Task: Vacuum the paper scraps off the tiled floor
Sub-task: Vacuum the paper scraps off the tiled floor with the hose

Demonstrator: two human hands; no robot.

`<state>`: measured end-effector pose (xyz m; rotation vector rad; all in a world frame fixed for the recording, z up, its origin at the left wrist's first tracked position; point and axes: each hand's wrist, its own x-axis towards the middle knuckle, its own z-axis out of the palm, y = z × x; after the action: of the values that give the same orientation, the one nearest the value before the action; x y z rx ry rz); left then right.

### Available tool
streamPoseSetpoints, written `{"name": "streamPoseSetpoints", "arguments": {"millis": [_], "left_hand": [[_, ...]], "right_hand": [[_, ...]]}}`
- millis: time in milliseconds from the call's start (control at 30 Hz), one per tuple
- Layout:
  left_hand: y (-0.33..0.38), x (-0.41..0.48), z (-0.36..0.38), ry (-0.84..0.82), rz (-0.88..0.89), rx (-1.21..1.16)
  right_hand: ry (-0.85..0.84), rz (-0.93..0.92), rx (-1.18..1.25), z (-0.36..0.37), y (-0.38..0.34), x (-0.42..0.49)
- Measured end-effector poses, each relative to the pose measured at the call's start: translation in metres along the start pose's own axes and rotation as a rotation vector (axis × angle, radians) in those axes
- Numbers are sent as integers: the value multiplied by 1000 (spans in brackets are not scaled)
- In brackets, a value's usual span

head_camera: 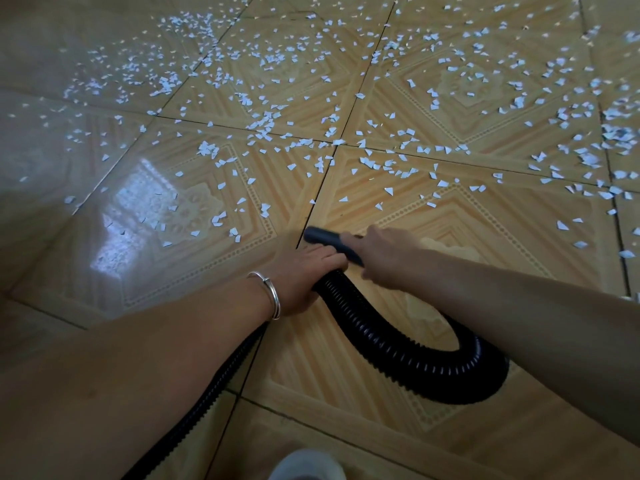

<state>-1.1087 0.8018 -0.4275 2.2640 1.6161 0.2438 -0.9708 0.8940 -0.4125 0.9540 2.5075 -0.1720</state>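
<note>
Small white paper scraps [332, 133] lie scattered over the tan patterned tiled floor [485, 216], thickest toward the far side and right edge. A black ribbed vacuum hose [408, 344] curls across the near tile and ends in a smooth dark nozzle [322, 236] lying low over a tile joint. My left hand [304, 271], with a silver bangle on the wrist, grips the hose just behind the nozzle. My right hand [381, 251] grips the nozzle tube from the right. The nearest scraps lie just left of and beyond the nozzle mouth.
Window glare [138, 209] shines on the left tile among the scraps. A white rounded object [306, 465] shows at the bottom edge. The hose runs back under my left forearm toward the lower left. The tile under my arms carries no scraps.
</note>
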Motion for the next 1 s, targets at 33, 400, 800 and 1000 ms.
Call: {"name": "streamPoseSetpoints", "arguments": {"millis": [33, 400, 800, 1000], "left_hand": [[0, 0, 2, -14, 11, -8], [-4, 25, -6, 34, -21, -76], [36, 99, 0, -58, 113, -121], [45, 119, 0, -72, 93, -86]], "right_hand": [[-12, -21, 6, 4, -4, -2], [43, 167, 152, -2, 22, 8], [-21, 432, 250, 35, 117, -58], [-18, 445, 224, 35, 136, -55]]}}
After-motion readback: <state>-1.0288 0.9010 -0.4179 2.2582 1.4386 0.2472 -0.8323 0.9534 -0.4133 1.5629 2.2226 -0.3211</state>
